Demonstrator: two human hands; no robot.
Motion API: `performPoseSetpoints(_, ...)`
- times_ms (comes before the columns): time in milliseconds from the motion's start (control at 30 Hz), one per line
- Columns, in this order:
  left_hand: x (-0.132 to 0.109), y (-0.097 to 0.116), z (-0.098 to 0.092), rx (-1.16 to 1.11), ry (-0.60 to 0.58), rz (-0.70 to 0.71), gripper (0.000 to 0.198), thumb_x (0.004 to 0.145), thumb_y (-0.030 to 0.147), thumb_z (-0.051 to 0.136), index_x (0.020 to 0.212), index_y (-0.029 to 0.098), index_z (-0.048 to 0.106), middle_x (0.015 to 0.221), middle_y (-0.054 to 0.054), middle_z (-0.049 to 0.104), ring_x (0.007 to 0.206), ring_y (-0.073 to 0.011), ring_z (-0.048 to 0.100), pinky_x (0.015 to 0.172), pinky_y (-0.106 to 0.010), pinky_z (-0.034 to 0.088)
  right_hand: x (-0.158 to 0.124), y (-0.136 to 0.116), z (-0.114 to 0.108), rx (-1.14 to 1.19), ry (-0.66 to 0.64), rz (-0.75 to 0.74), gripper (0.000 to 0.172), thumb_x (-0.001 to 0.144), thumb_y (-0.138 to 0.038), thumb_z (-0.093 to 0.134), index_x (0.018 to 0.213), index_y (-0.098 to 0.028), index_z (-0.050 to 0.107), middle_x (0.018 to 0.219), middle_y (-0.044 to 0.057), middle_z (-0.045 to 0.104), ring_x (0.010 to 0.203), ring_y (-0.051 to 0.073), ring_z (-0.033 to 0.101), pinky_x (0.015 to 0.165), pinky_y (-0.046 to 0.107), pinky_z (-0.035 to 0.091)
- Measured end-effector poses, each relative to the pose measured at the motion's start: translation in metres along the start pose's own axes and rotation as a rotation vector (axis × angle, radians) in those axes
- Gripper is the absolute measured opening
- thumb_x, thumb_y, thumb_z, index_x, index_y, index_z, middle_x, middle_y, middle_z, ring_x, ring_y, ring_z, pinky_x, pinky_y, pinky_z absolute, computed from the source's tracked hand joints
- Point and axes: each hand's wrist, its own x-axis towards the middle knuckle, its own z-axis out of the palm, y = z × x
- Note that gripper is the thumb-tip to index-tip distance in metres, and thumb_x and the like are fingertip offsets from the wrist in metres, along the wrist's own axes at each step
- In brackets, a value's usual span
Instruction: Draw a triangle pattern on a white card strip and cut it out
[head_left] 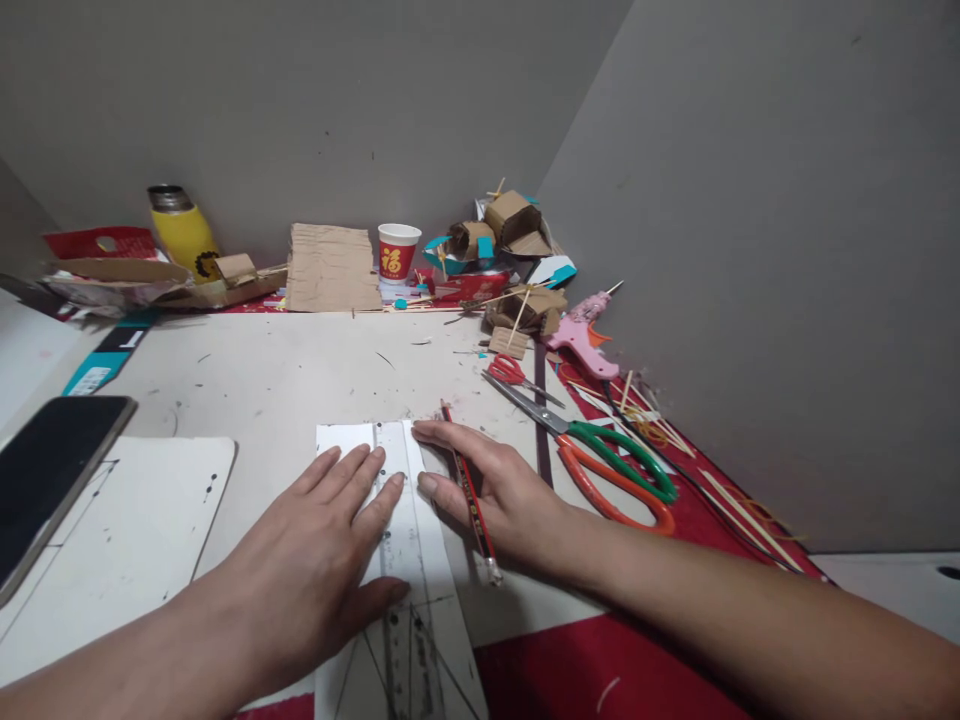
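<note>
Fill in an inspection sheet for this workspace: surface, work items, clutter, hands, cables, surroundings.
Surface: pale board, specked with dark marks, over a red covering.
Work items: white sheet with drawn lines; red-and-black pencil.
Clutter: large scissors with green and orange handles, small red-handled scissors, pink glue gun, smartphone, corrugated cardboard, red paper cup, yellow bottle.
Hands: left hand spread flat over the sheet; right hand holds the pencil, fingertips at the sheet's right edge.
Cables: one dark cable at right, running from near the glue gun.
Surroundings: plain grey walls behind and at right.
</note>
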Motion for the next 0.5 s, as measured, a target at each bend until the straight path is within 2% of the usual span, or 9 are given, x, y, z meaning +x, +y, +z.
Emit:
performPoseSetpoints(300,-0.0001,-0.0005,-0.0021,-0.049,0.013,-0.007,0.065,0.087,0.042,0.065,0.144,0.014,0.051,0.152,-0.023,0.045,0.141,-0.0409,0.040,0.114,-0.059,0.034,0.0037,-0.0013,-0.0030,0.272,0.055,0.068,0.036,0.100,-0.038,0.052,0.128,-0.016,0.054,0.121,0.018,0.071,0.116,0.028,0.067,0.098,0.046,0.056)
performPoseSetpoints(400,0.0008,-0.0010,-0.0036,-0.055,-0.011,-0.003,0.065,0.088,0.044,0.063,0.144,0.013,0.050,0.152,-0.024,0.043,0.141,-0.0414,0.039,0.113,-0.060,0.034,0.0032,-0.0035,-0.0055,0.264,0.097,0.106,0.038,0.103,-0.043,0.045,0.129,-0.018,0.054,0.122,0.016,0.071,0.121,0.028,0.063,0.103,0.048,0.050)
performPoseSetpoints(500,0.0013,-0.0017,-0.0047,-0.047,-0.040,-0.006,0.067,0.090,0.046,0.060,0.147,0.013,0.047,0.154,-0.024,0.040,0.142,-0.0410,0.038,0.113,-0.061,0.036,0.0024,-0.0039,-0.0072,0.321,0.173,0.209,0.042,0.104,-0.051,0.039,0.131,-0.023,0.055,0.121,0.012,0.072,0.122,0.027,0.061,0.108,0.051,0.042)
